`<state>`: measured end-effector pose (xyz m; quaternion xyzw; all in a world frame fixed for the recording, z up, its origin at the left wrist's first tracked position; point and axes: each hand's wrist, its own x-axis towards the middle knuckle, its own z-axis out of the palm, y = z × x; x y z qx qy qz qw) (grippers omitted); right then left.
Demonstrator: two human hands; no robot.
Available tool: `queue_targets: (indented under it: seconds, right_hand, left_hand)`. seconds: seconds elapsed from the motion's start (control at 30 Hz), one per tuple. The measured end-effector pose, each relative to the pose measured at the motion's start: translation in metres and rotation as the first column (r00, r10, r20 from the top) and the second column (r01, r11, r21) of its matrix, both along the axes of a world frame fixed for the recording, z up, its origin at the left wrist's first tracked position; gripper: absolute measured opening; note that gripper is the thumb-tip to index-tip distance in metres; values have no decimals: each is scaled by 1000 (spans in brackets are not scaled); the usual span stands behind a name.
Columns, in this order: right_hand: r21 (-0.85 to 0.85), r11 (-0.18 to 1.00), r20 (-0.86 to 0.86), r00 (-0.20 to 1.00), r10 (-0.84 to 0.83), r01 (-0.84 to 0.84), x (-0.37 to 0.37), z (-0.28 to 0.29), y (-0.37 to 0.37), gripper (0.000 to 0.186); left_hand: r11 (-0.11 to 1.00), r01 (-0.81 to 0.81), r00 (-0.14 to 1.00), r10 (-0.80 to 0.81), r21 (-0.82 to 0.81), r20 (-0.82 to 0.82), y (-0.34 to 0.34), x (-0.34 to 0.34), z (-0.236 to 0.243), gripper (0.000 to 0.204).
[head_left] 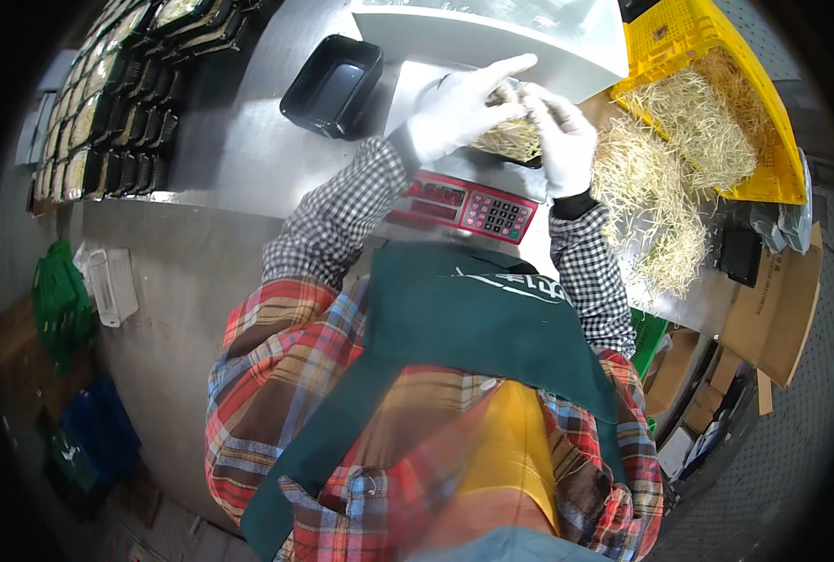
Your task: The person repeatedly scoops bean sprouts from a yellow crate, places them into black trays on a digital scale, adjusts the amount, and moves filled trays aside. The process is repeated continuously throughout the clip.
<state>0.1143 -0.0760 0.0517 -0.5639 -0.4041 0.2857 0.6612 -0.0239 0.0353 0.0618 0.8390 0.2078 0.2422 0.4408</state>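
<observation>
Both my hands wear white gloves and meet above a digital scale (pixel 473 206) with a red front panel. A black plastic tray (pixel 528 163) rests on the scale, holding pale bean sprouts (pixel 515 140). My left hand (pixel 459 110) comes in from the left with its index finger stretched out, and a small tuft of sprouts shows between thumb and fingers. Close against it, my right hand (pixel 563 140) bends its fingers together at the tray's far side. What lies in the right fingertips is hidden.
An empty black tray (pixel 333 86) sits left of the scale. Stacked filled trays (pixel 108 122) stand far left. Loose sprouts (pixel 647 201) heap on the right, spilling from a tipped yellow crate (pixel 781 112). A white box (pixel 501 37) stands behind the scale; an open carton (pixel 775 304) is lower right.
</observation>
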Motion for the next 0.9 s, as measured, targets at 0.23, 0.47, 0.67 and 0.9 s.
queue_targets:
  seconds: [0.23, 0.47, 0.67, 0.9]
  right_hand:
    - [-185, 949, 160, 961, -225, 253, 118, -34, -73, 32]
    - [-196, 969, 646, 763, 10, 153, 53, -30, -42, 47]
    - [-55, 938, 660, 717, -224, 343, 7, -74, 23, 21]
    - [-351, 844, 668, 740, -77, 405, 47, -23, -86, 37]
  left_hand:
    - [972, -9, 1000, 10, 236, -4, 41, -37, -55, 98]
    - [900, 177, 980, -123, 399, -158, 18, 0, -70, 101]
    - [964, 220, 975, -214, 151, -52, 11, 19, -76, 57]
    - [924, 193, 973, -137, 331, -186, 9, 10, -63, 76]
